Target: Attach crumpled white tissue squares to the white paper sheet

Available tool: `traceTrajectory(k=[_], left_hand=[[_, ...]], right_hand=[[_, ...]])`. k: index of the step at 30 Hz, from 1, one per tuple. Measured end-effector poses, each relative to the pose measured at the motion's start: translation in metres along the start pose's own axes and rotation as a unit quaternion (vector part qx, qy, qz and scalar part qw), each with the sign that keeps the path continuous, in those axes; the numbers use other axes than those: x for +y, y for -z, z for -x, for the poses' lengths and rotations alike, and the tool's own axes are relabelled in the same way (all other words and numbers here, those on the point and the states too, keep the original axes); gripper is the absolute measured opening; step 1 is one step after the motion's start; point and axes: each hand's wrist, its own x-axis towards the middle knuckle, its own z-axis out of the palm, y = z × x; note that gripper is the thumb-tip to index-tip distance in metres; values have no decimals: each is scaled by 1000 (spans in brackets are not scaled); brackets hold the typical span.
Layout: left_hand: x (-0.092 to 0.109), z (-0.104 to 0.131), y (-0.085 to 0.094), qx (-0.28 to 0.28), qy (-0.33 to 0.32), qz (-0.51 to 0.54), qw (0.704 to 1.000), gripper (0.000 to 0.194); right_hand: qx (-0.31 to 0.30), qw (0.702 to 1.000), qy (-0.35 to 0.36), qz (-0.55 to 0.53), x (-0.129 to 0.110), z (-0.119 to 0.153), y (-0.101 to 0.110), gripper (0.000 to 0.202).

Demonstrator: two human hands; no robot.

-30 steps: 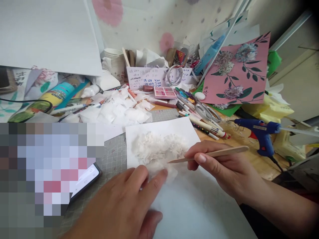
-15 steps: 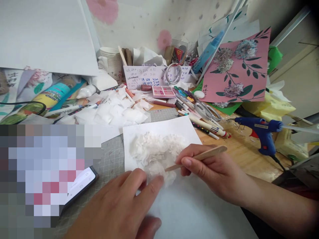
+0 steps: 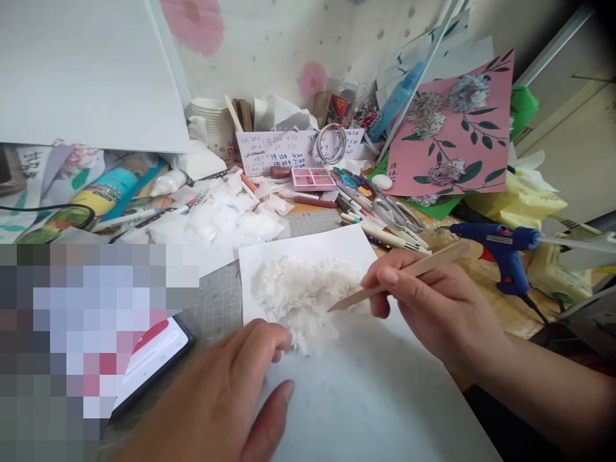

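Observation:
A white sheet (image 3: 337, 398) lies in front of me with a ruffled mass of white paper petals (image 3: 303, 282) on its upper part. My right hand (image 3: 423, 295) pinches a flat wooden stick (image 3: 360, 296), its tip at the right side of the lower petals. At the lower left edge of the petals is my left hand (image 3: 240, 385), thumb and index finger apart, the other fingers partly hidden. Nothing shows between its thumb and index finger.
A phone (image 3: 158, 359) lies at the left on a grey cutting mat (image 3: 219, 301). Behind are white paper scraps (image 3: 216, 221), pens and scissors (image 3: 394, 212). A blue glue gun (image 3: 510, 256) and a pink flower picture (image 3: 452, 141) are at the right.
My left index finger has drawn back from the lower petals, away from the stick's tip. My right hand has moved right and up with the stick.

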Motion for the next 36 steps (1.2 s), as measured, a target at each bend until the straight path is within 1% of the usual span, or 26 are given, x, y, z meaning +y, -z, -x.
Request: traceTrajectory(k=[1, 2, 5, 7, 10, 13, 15, 19, 22, 25, 29, 33, 36], left_hand=[[0, -1, 1, -11, -1, -2, 1000, 11], [0, -2, 3, -26, -5, -7, 1000, 10], [1, -4, 5, -72, -27, -14, 997, 15], [2, -5, 5, -87, -45, -10, 995, 20], [1, -4, 4, -75, -68, 1, 995, 27], [0, -2, 3, -41, -77, 19, 996, 34], [0, -1, 2, -32, -74, 24, 996, 36], [-1, 2, 2, -72, -67, 8, 995, 41], [0, 3, 1, -92, -44, -29, 994, 47], [1, 1, 0, -106, -19, -50, 993, 51], [2, -1, 1, -110, -8, -50, 993, 51], [1, 0, 1, -110, 5, -45, 993, 52], [1, 1, 0, -102, 6, -43, 994, 52]], right_hand=[[8, 1000, 0, -18, -1, 1, 2, 20], [4, 1000, 2, -19, -3, 2, 4, 20], [-45, 998, 13, 45, -12, 4, 5, 21], [-75, 993, 19, 85, -15, 6, 3, 19], [-110, 989, 20, 93, -13, 7, -1, 21], [-108, 990, 15, 90, -7, 5, -4, 18], [-95, 992, 12, 84, -4, 3, -4, 17], [-73, 996, 11, 43, -4, 0, 1, 20], [-67, 997, 3, 34, -8, 1, 5, 22], [-86, 993, 19, 76, -11, 6, 7, 18], [-124, 981, 66, 135, -12, 10, 6, 15], [-131, 970, 115, 171, -11, 8, 3, 13], [-141, 962, 134, 191, -9, 5, 2, 13]])
